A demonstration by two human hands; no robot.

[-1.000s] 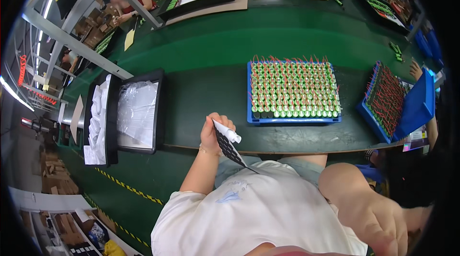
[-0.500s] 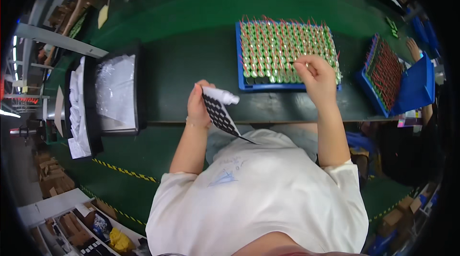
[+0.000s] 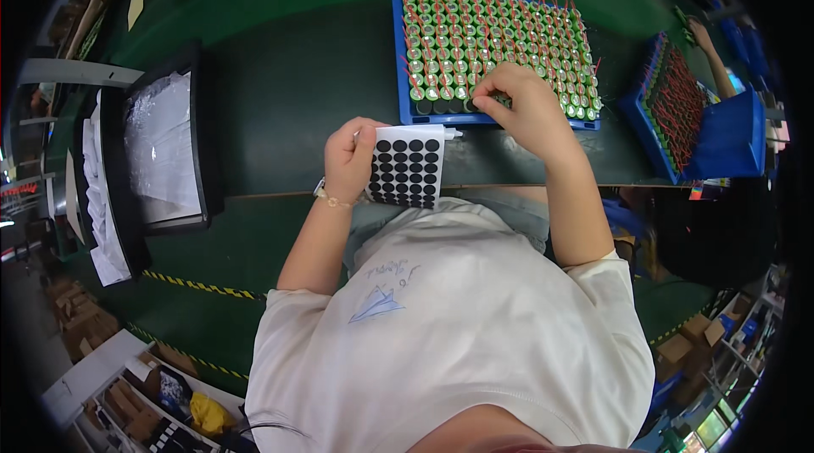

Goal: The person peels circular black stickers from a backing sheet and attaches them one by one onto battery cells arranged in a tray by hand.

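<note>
My left hand (image 3: 349,158) holds a white sheet of round black stickers (image 3: 408,166) at the near edge of the green table. My right hand (image 3: 520,105) rests on the front row of a blue tray (image 3: 405,110) packed with several upright green cylindrical cells with red wires. Its fingertips are pinched on the cells at the tray's near edge; whether they hold a sticker I cannot tell.
A second blue tray (image 3: 678,109) of wired cells stands tilted at the right, with another person's hand (image 3: 702,30) above it. Black trays with clear plastic bags (image 3: 161,146) and white sheets (image 3: 97,190) stand at the left. Yellow-black tape (image 3: 197,286) marks the table's side.
My right hand came into view, reached the blue tray and moved down to its near row. My left hand turned the sticker sheet flat toward me. The view shifted closer to the tray.
</note>
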